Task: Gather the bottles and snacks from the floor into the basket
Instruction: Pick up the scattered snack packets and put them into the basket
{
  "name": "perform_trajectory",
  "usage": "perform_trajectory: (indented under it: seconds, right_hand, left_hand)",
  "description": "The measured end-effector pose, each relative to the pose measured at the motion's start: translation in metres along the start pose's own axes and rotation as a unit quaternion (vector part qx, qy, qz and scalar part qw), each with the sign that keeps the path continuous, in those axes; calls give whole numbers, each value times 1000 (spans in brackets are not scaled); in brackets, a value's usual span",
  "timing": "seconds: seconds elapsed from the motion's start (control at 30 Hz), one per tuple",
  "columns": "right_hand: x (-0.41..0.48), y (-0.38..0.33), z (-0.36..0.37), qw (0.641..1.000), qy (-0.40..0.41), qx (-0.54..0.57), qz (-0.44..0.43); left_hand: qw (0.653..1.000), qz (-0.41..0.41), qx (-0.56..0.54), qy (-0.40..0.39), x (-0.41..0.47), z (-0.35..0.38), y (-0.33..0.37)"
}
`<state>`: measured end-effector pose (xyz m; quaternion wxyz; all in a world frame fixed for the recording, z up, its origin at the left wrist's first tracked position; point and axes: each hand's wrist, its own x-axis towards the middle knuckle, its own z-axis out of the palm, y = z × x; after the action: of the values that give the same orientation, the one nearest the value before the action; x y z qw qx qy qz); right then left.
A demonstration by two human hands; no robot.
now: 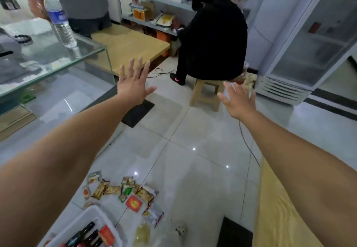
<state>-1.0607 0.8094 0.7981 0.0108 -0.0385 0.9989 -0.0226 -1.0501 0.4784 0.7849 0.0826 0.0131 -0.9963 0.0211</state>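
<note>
Both arms are stretched out forward over the tiled floor (193, 140), well above the things lying on it. The left hand (133, 84) is flat with its fingers spread wide, holding nothing. The right hand (238, 100) is also open and empty, fingers fanned out, though its fingertips are blurred.

Down near the person's feet, toward the left, a scatter of snack packets (123, 190) lies on the tiles: gold, green and white wrappers bunched loosely together, with a red packet (133, 203) at the near edge of the bunch. Just nearer than that lies a clear wrapper with red ends (154, 215), and beside it a pale yellow bottle (142, 234) on its side. A little to the right of the bottle sits a small white spotted object (180, 231); I cannot tell what it is.

The white basket (87, 219) is at the near left corner, touching or almost touching the closest packets. Inside it are dark bottles (87, 233) lying side by side and a red box (107, 237).

On the left stands a glass counter (58, 67) with a water bottle (61, 24) on top. Farther off, a person in black (214, 40) sits on a wooden stool (205, 94), back turned. A glass-door fridge (309, 44) stands at the far right.
</note>
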Motion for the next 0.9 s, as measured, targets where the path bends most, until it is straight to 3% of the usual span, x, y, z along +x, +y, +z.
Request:
perform_trajectory:
  seconds: [0.2,0.4,0.53,0.73,0.9]
  right_hand:
    - [112,-2,1,998,-6,-18,-53]
    - [242,-52,6,982,-4,-57,-179]
    - [338,-107,18,952,-5,-61,-301]
    - [421,-208,11,859,-29,-86,-505]
    - [420,-282,8,767,-37,-59,-638]
  left_hand:
    - [999,-51,8,-14,94,10,-1]
    - [988,-150,5,-29,153,33,-34]
    - [968,-250,10,-21,175,54,-63]
    - [897,-442,27,-17,154,46,-87]
    - [781,-624,39,-15,79,6,-69]
